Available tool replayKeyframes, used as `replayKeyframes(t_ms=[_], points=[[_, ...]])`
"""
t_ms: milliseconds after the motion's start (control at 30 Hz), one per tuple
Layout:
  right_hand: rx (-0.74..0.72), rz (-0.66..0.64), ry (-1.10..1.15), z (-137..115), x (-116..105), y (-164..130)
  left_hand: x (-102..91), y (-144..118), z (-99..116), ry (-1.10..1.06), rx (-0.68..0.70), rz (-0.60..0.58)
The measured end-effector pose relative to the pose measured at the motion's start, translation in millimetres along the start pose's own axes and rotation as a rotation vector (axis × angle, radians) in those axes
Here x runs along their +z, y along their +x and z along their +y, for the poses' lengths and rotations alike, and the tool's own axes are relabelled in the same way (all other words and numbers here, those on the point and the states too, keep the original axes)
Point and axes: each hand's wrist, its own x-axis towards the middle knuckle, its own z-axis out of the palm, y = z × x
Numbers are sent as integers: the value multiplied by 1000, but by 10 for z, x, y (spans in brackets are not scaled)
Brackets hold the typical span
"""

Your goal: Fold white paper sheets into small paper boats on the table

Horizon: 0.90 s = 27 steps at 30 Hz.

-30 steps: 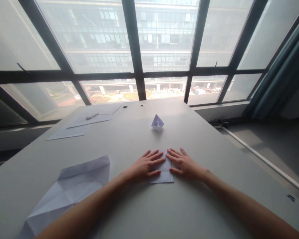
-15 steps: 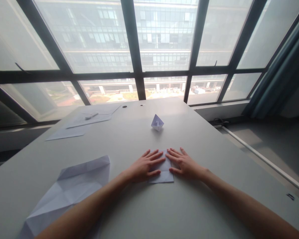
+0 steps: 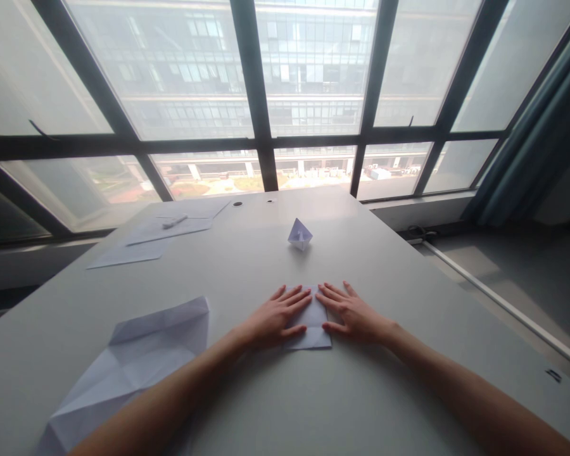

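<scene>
A small folded sheet of white paper (image 3: 315, 339) lies flat on the table in front of me, with a crease running across its near part. My left hand (image 3: 281, 316) rests flat over its left side, fingers stretched out. Over the right edge lies my right hand (image 3: 352, 313), its fingers spread and the palm down. The hands cover both sides of the paper, so its outline is partly hidden. Beyond the fingertips stands a folded paper boat (image 3: 299, 235), its pointed peak upward.
On the left lies a large creased sheet of paper (image 3: 147, 354), partly beneath my left forearm. Farther back are several flat sheets (image 3: 137, 254) with a white pen-like object (image 3: 175, 221) on top. The white table (image 3: 408, 367) reaches toward the windows, and a curtain (image 3: 517, 145) hangs at right.
The fingers of my left hand have drawn slightly closer together. Otherwise both hands, the folded paper and the boat stay where they were.
</scene>
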Motion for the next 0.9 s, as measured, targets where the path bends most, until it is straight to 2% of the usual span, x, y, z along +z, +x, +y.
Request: replayKeyframes(t_ms=[300, 900], points=[[25, 11, -25, -9, 8, -7, 66, -11, 10, 107, -118, 34], [-46, -7, -19, 26, 12, -10, 33, -5, 28, 95, -128, 23]])
